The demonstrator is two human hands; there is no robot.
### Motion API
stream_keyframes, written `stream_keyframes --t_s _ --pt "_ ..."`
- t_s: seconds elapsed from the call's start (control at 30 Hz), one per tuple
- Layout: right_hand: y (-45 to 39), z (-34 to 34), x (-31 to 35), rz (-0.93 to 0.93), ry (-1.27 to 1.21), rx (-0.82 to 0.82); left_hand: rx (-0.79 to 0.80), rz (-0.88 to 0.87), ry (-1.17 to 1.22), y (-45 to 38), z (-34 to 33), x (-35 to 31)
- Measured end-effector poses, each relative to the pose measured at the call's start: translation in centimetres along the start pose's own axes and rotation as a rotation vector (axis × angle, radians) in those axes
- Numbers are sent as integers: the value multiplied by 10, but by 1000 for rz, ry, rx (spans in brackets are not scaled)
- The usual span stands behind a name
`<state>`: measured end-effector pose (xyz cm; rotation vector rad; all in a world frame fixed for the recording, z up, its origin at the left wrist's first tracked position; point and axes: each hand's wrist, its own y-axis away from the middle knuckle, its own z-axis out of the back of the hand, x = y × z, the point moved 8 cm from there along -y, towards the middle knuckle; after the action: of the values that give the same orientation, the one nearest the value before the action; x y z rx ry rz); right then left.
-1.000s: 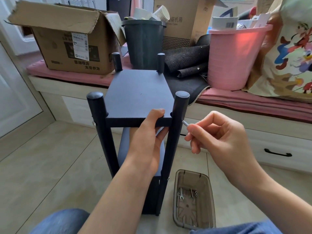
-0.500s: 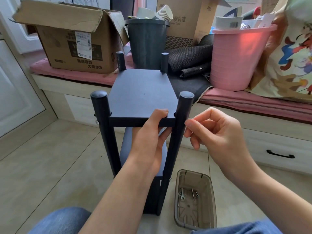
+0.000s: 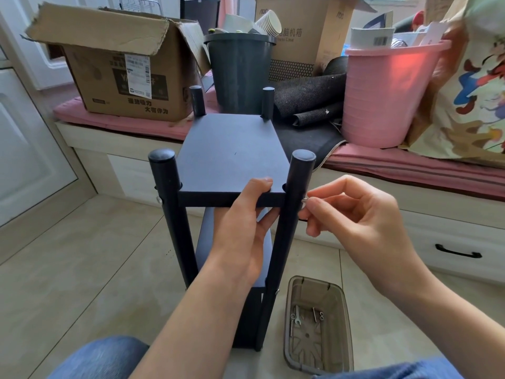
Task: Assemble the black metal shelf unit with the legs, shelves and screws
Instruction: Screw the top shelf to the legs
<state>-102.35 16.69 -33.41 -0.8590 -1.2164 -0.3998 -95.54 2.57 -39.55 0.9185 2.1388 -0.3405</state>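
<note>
The shelf unit [image 3: 232, 203] stands upright on the floor at the centre of view, its top shelf [image 3: 232, 151] seated between four legs. The left hand [image 3: 246, 228] grips that shelf's near edge, thumb on top, probably to keep the holes lined up, while at 3 o'clock of the near right leg [image 3: 289, 228] the right hand [image 3: 355, 214] pinches a screw [image 3: 305, 198] against it; spare hardware lies in the tray [image 3: 317, 359] at 5 o'clock

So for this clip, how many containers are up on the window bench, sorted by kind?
Cardboard boxes: 2, the open box on the left and the tall box behind.
Plastic bins: 2, the dark grey bin and the pink bin.
Printed bags: 1, the cartoon bag at the right.
Total: 5
</note>
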Motion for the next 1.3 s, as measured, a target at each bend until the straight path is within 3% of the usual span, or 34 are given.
stream_keyframes --t_s 0.33,0.6,1.0,1.3 --pt "1 -4 2 28 -36 5 16 -12 -18 -1 0 1" --pt "2 -6 -12 -218 -278 6 21 -38 -38 1 -1 -1" --pt "2 -4 1 13 -35 46 5 -29 -6 2 -3 -1" --pt "3 -7 2 22 -27 51 21 -28 -16 4 -5 -3"
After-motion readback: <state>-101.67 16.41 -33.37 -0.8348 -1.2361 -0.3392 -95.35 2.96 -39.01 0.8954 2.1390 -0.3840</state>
